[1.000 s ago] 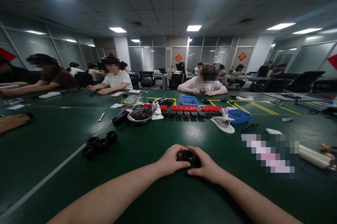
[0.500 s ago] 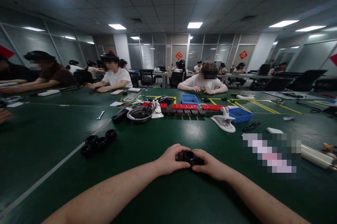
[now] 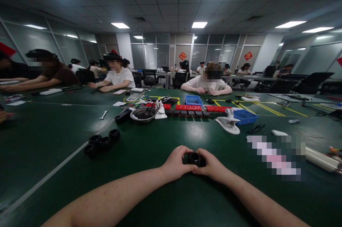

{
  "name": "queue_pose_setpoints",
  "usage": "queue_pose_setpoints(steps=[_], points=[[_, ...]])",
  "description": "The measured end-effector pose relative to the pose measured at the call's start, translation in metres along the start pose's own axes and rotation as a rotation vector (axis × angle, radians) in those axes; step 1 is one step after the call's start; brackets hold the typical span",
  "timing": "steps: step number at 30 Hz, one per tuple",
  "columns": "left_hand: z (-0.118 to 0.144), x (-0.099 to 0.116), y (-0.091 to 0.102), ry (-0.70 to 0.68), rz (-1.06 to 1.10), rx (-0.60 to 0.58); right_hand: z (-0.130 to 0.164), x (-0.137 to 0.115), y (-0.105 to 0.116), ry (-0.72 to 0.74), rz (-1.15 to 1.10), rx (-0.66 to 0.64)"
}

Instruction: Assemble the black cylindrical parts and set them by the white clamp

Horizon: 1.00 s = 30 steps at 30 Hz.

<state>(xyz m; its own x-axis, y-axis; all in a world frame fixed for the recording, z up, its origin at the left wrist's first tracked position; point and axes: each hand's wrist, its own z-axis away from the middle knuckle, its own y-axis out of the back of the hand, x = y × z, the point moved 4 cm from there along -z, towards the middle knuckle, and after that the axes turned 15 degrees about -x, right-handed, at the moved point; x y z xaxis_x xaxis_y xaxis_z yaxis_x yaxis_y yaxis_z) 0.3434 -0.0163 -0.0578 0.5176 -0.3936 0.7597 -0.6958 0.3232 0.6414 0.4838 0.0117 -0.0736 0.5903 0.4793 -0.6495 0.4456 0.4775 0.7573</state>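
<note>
In front of me, low over the green table, a black ring-shaped part with a round opening on top sits between both hands. My left hand is curled round its left side, thumb across the front. From the right, my right hand closes on the same part, and the thumb tips almost meet. Fingers hide its sides and underside, so I cannot tell whether it touches the table. To the left stand several similar black hollow parts, grouped close together.
Further back are a metal bowl with dark items, red strips, a white clip-shaped stand, a blue bin and a wrench. At right lies a cream cylinder. A person sits opposite.
My hands have drawn closer together around the black part, thumbs nearer each other, covering more of its sides. The whole view has shifted slightly.
</note>
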Motion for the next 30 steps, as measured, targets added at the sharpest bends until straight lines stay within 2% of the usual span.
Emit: queue_pose_setpoints(steps=[3,5,8,11,16,21,30], points=[[0.000,-0.003,-0.001,0.015,0.002,0.033,-0.001,-0.005,-0.004,-0.036,0.131,0.113],[0.000,-0.004,-0.001,0.009,0.009,0.034,-0.001,-0.007,-0.005,-0.024,0.162,0.127],[0.000,-0.003,0.002,-0.024,0.023,0.000,0.001,-0.009,-0.003,0.059,0.103,0.073],[0.001,0.001,0.006,-0.073,-0.029,-0.057,0.004,-0.008,0.002,0.144,0.030,-0.036],[0.002,0.006,0.010,-0.151,-0.092,-0.107,0.007,-0.009,0.008,0.194,-0.015,-0.172],[0.004,0.009,0.012,-0.168,-0.104,-0.104,0.006,-0.012,0.009,0.202,-0.021,-0.180],[0.000,0.007,0.012,-0.066,-0.135,-0.125,0.006,-0.013,0.011,0.183,0.005,-0.187]])
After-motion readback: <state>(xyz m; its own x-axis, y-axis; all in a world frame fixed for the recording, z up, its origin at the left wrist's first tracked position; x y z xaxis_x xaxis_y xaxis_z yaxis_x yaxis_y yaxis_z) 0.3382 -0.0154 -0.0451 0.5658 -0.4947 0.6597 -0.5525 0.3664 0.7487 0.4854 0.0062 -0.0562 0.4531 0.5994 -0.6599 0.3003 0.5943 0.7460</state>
